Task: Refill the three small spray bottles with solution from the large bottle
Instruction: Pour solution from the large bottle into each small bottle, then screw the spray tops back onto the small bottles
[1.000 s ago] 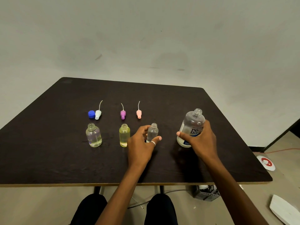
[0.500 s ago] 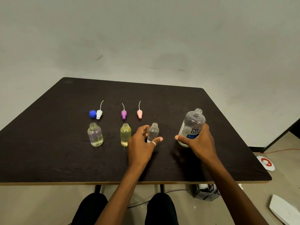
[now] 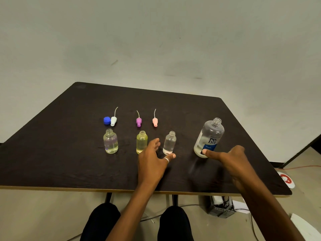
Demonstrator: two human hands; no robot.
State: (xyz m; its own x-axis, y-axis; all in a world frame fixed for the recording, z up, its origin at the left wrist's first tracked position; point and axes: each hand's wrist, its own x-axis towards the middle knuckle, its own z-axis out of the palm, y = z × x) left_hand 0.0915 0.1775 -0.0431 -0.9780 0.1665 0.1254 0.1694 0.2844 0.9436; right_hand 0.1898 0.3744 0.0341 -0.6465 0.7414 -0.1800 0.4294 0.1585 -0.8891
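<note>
Three small bottles stand uncapped in a row on the dark surface (image 3: 225, 119) in the head view: a clear one (image 3: 110, 141) on the left, a yellowish one (image 3: 142, 142) in the middle and a second clear one (image 3: 169, 143) on the right. Behind them lie a white spray top (image 3: 113, 121) beside a blue cap (image 3: 107, 120), a purple spray top (image 3: 138, 122) and a pink spray top (image 3: 155, 122). The large bottle (image 3: 209, 138), open-necked, reads "re-nu" with "fresh" on a blue band. The left hand (image 3: 152, 162) is spread loosely around the right small bottle, ringed thumb at its base, clasping nothing. The right hand (image 3: 232, 157) lays its thumb tip on the large bottle's label; its fingers are hidden, so I cannot tell whether it grips.
</note>
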